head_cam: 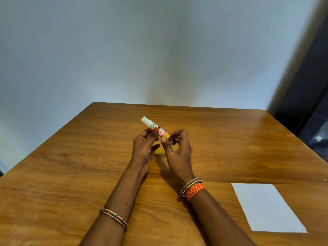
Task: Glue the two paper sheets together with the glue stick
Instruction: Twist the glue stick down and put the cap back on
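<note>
Both hands hold a glue stick (154,127) above the middle of the wooden table (71,174). Its white glue end points up and to the left, uncapped. My left hand (142,148) grips the labelled barrel between thumb and fingers. My right hand (177,150) pinches the yellow base end with thumb and fingertips. A yellow cap (157,151) lies on the table just below, partly hidden between my hands. White paper (266,208) lies flat near the right front; I cannot tell whether it is one sheet or two stacked.
A pale wall stands behind the table's far edge. A dark doorway or curtain (305,96) runs down the right side. I wear bangles on both wrists and an orange woven band on the right.
</note>
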